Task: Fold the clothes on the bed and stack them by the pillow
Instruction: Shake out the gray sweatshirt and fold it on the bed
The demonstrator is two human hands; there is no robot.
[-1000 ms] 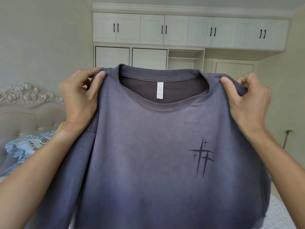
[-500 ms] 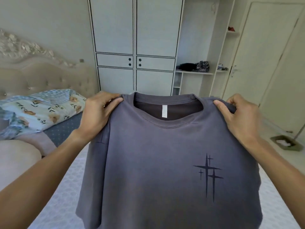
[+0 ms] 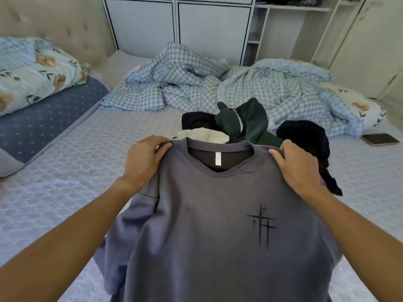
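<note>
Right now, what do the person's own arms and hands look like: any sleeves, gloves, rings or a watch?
Both forearms are bare as far as the picture shows, with no sleeves in view. The left hand and the right hand wear no gloves. No ring, watch or bracelet shows on the visible sides.

We see open bed [image 3: 72,166] to the left; piled clothes [image 3: 244,125] and a rumpled quilt [image 3: 218,83] block ahead, a phone [image 3: 380,139], probably, far right

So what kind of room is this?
Most likely a bedroom: there's a bed with a floral pillow, a rumpled checked quilt, and a tall wardrobe behind it.
</note>
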